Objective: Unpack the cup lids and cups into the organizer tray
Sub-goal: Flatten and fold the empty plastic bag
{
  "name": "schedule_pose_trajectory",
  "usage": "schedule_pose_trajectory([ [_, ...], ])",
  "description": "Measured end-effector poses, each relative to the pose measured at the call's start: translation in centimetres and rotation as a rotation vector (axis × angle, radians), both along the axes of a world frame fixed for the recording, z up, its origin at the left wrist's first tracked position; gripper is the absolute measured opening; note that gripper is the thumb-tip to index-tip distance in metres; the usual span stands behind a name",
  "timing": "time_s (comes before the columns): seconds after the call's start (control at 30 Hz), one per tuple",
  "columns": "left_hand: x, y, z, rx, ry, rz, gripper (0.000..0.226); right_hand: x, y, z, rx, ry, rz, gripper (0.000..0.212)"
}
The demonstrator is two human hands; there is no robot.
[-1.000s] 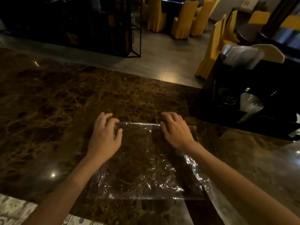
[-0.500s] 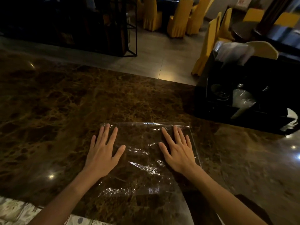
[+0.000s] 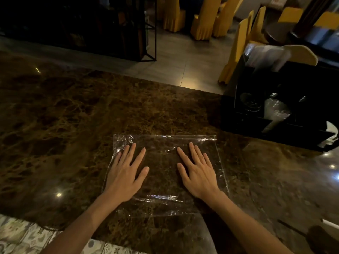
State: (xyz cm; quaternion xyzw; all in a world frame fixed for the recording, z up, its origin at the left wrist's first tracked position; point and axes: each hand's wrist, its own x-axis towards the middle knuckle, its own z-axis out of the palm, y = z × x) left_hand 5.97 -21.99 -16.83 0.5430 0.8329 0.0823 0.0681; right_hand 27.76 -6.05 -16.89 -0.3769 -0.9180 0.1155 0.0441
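Organizer tray at right, both hands' fingers flat on clear plastic bag, no readable writing

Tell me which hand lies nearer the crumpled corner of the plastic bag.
The left hand. Its fingertips reach almost to the wrinkled far-left corner of the clear plastic bag, while the right hand presses flat on the smoother right side.

Left hand and right hand, curled at the plastic bag's far edge before, now lie flat with fingers spread; bag smoother, fewer creases.
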Motion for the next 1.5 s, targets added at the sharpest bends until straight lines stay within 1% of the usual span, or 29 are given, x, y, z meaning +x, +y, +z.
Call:
schedule_pose_trajectory([
  [0.17, -0.7, -1.2, 0.8, 0.000, -0.021, -0.014, 0.074, 1.8, 0.8, 0.4, -0.006, -0.044, -0.012, 0.061],
  [0.23, -0.7, -2.0, 1.6, 0.001, -0.052, -0.009, 0.078, 3.4, 0.8, 1.2, -0.060, -0.025, -0.016, 0.067],
  [0.27, -0.5, -2.7, 2.0, 0.017, -0.089, -0.028, 0.078, 4.4, 0.7, 1.6, -0.102, 0.017, 0.028, 0.071],
  [0.33, 0.5, -4.2, 2.7, 0.039, -0.199, -0.149, 0.078, 6.5, -0.1, 2.7, -0.218, 0.113, 0.233, 0.077],
  [0.4, 2.0, -5.7, 3.1, -0.025, -0.269, -0.331, 0.087, 8.3, -1.2, 3.4, -0.296, 0.091, 0.447, 0.081],
  [0.47, 3.2, -6.9, 2.8, -0.129, -0.242, -0.452, 0.099, 9.6, -2.1, 3.6, -0.237, 0.030, 0.565, 0.079],
  [0.5, 3.6, -7.3, 2.6, -0.166, -0.212, -0.478, 0.100, 10.0, -2.3, 3.6, -0.190, 0.038, 0.583, 0.072],
  [0.6, 3.7, -7.5, 2.6, -0.179, -0.177, -0.444, 0.091, 10.5, -2.4, 4.0, -0.082, 0.174, 0.587, 0.035],
  [0.67, 3.5, -7.3, 2.6, -0.169, -0.176, -0.430, 0.086, 10.4, -2.1, 4.3, -0.040, 0.253, 0.589, 0.023],
  [0.8, 2.5, -7.7, 3.2, -0.183, -0.204, -0.405, 0.082, 10.1, -1.0, 5.9, -0.036, 0.306, 0.534, 0.016],
  [0.87, 0.9, -8.3, 4.1, -0.127, -0.211, -0.347, 0.070, 10.1, -0.2, 7.2, -0.013, 0.324, 0.507, 0.018],
  [0.97, -2.0, -8.4, 5.8, 0.015, -0.367, -0.228, 0.046, 10.2, 1.7, 9.0, -0.003, 0.360, 0.496, 0.021],
  [1.03, -3.1, -8.2, 6.3, 0.127, -0.496, -0.164, 0.041, 10.6, 3.5, 10.2, -0.083, 0.364, 0.464, 0.026],
  [1.07, -3.5, -8.1, 6.5, 0.163, -0.547, -0.133, 0.040, 10.9, 4.5, 10.7, -0.154, 0.363, 0.441, 0.033],
  [1.13, -3.9, -7.7, 6.5, 0.222, -0.615, -0.088, 0.034, 11.5, 6.4, 11.0, -0.371, 0.389, 0.375, 0.048],
  [1.23, -3.3, -6.7, 5.8, 0.339, -0.708, -0.020, 0.025, 12.4, 8.2, 9.8, -0.756, 0.495, 0.220, 0.064],
  [1.27, -3.1, -6.2, 5.6, 0.384, -0.746, 0.017, 0.025, 12.7, 8.4, 8.8, -0.862, 0.533, 0.190, 0.067],
  [1.33, -2.8, -5.4, 5.1, 0.462, -0.770, 0.081, 0.023, 13.1, 8.2, 6.9, -1.010, 0.580, 0.196, 0.065],
  [1.43, -3.0, -4.5, 5.1, 0.480, -0.738, 0.133, 0.019, 13.8, 7.4, 5.1, -1.115, 0.658, 0.209, 0.060],
  [1.47, -3.0, -4.2, 5.1, 0.473, -0.716, 0.144, 0.019, 13.8, 7.2, 4.9, -1.104, 0.658, 0.186, 0.058],
  [1.5, -3.1, -4.0, 5.2, 0.473, -0.702, 0.152, 0.020, 13.7, 7.0, 4.8, -1.039, 0.638, 0.153, 0.055],
])
